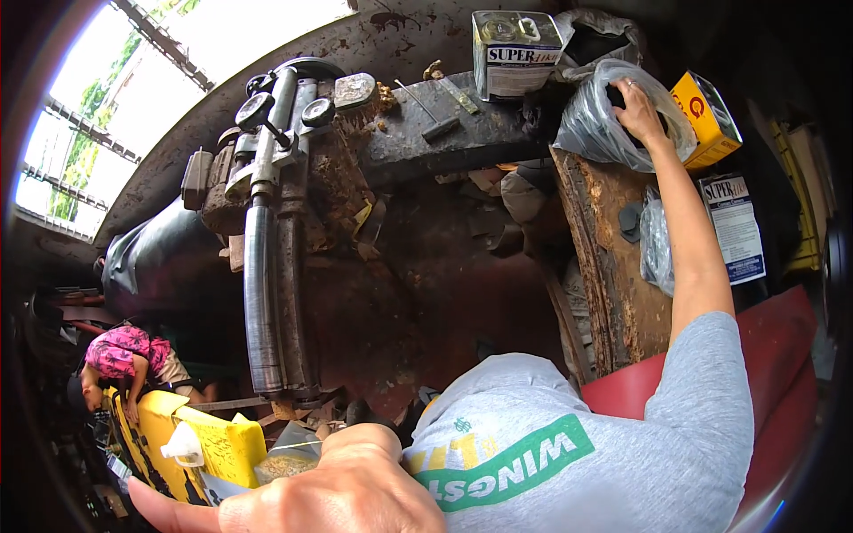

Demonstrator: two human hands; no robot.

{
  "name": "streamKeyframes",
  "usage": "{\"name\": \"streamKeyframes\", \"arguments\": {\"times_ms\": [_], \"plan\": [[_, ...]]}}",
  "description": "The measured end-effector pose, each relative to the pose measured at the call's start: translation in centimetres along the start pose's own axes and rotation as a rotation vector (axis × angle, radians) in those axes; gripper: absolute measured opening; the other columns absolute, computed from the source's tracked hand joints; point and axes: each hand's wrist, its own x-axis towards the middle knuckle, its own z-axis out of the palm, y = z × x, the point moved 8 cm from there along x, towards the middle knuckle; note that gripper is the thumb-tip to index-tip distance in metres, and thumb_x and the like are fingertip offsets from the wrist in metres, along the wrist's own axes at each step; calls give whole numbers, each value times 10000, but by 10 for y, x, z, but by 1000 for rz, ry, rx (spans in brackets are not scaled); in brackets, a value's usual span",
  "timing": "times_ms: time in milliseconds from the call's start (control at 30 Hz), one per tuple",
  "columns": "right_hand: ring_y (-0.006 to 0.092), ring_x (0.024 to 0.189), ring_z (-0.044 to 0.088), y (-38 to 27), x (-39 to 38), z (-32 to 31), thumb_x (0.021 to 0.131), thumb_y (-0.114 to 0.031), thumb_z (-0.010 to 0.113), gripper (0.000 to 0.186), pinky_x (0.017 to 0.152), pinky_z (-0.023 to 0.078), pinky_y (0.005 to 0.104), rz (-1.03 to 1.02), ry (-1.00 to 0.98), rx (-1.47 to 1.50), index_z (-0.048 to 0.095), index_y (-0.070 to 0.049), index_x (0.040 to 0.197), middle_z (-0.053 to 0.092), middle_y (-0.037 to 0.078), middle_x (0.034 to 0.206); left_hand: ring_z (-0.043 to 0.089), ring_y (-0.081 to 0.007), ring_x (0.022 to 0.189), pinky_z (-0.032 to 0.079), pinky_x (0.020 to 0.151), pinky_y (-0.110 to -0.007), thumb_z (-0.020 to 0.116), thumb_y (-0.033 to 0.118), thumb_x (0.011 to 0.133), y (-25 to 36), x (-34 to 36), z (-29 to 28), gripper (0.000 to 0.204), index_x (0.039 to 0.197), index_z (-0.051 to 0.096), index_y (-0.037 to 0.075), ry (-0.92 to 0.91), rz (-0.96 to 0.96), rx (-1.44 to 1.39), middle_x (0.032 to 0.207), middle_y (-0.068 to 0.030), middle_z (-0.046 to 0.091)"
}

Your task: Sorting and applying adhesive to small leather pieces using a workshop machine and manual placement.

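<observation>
My right hand (638,111) reaches to the far right, at the mouth of a clear grey plastic bag (586,124). Its fingers are apart and curve over the dark opening; what lies inside is hidden. Close to the camera at the lower edge is my left hand (338,484), back up, one digit stretched out to the left and its other fingers partly cut off. Beyond it sit a yellow container (222,440) and a white plastic bottle (182,444). The bag rests at the end of a worn wooden bench (613,258), beside a yellow-orange tin (706,124).
A heavy machine with a long metal arm (262,302) stands left of centre. On the dark far bench (400,147) lie a hammer (440,129) and a square metal can (515,58). Another can (733,226) stands at right, near red sheet material (782,346). At left a person (129,355) bends down.
</observation>
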Motion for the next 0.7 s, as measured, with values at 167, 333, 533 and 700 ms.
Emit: {"name": "streamKeyframes", "arguments": {"times_ms": [167,333,533,700], "plan": [[382,1128,469,-4,26,6,729,-45,637,587,934,404,410,249,-201,62,380,-55,1256,518,208,1189,590,-245,499,579,626,-364,114,236,1005,-4,-3,-10,721,503,565,-16,282,162,162,542,-128,561],[385,1179,429,5,29,19,754,-77,607,535,969,387,416,62,-241,-16,406,-39,1249,467,232,1256,598,-257,506,580,630,-366,118,238,1006,-14,3,-10,721,527,585,-32,230,287,171,553,-145,569],[390,1033,536,-2,36,28,760,-104,603,450,870,466,420,-17,-329,-99,480,-60,1190,558,212,1144,614,-270,524,581,623,-385,193,261,1005,-9,2,-15,679,551,600,-40,194,172,147,565,-147,577],[382,955,570,-17,25,20,775,-57,565,337,817,485,424,-151,-195,-84,549,-58,1111,586,206,1079,374,-167,328,415,497,-394,160,509,959,-10,4,-51,716,406,354,98,46,353,112,419,-50,398]]}}
